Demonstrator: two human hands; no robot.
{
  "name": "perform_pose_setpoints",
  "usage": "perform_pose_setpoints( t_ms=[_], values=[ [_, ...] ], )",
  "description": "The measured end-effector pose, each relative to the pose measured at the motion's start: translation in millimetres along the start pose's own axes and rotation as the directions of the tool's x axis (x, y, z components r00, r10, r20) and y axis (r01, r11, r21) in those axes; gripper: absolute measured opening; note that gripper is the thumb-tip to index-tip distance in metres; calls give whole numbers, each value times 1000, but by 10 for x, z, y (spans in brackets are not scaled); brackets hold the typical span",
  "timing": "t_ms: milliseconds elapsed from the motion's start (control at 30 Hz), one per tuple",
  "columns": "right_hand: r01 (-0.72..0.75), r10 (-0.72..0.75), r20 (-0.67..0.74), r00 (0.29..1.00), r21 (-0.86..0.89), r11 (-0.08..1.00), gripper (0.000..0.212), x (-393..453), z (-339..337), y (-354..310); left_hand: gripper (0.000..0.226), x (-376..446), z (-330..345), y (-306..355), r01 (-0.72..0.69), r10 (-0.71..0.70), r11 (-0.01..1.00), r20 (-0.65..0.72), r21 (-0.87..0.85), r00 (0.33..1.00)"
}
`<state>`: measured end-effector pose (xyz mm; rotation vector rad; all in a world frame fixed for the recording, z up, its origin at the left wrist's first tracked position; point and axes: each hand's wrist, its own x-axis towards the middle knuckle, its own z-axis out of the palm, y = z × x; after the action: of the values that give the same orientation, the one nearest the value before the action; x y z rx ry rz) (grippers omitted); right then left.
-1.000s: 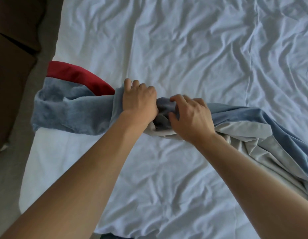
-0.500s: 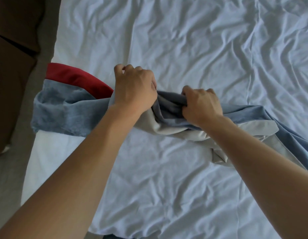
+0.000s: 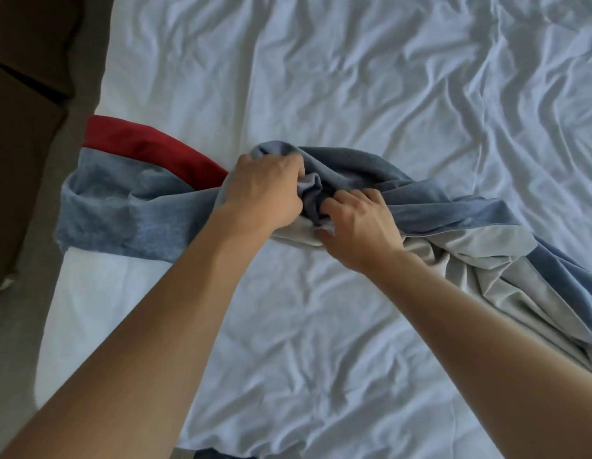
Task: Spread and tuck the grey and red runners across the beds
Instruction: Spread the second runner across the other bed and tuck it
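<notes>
Runner (image 3: 430,207): bunched at bed middle, both our hands clenched on it. Left hand (image 3: 264,190) fists gathered grey folds; right hand (image 3: 357,226) just beside, fingers dug into same bunch, pale lining under palm. Grip close together, we judge, to find edge and shake cloth open. Outward: left end with red band (image 3: 148,147) draped over bed edge; right part heaped, lining up, running off frame. White sheet (image 3: 354,77) wrinkled beneath. Spreading not yet done.

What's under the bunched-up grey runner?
The wrinkled white bed sheet lies under the grey runner. A red strip peeks out at its far edge. Both hands grip the bunch, hiding what lies beneath.
</notes>
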<state>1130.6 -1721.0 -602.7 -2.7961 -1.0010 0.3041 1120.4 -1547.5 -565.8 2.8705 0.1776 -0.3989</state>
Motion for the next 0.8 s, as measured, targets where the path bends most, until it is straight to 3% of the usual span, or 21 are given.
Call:
perform_pose_setpoints(
  t_ms=[100,300,567,800],
  values=[
    [-48,48,-10,999,-6,999,7,-100,30,8,15,-165,51,-2,-11,5,999,172,33,985],
    [-17,19,-43,999,32,999,7,-407,129,-162,9,-558,236,47,-46,17,995,294,92,956],
    [-8,10,-26,1000,44,999,7,-981,330,-335,8,-1194,547,68,-89,49,987,282,132,958],
    [-64,65,-56,996,26,998,5,-1448,505,-508,13,-1629,781,-8,-136,113,984,182,118,977]
  ],
)
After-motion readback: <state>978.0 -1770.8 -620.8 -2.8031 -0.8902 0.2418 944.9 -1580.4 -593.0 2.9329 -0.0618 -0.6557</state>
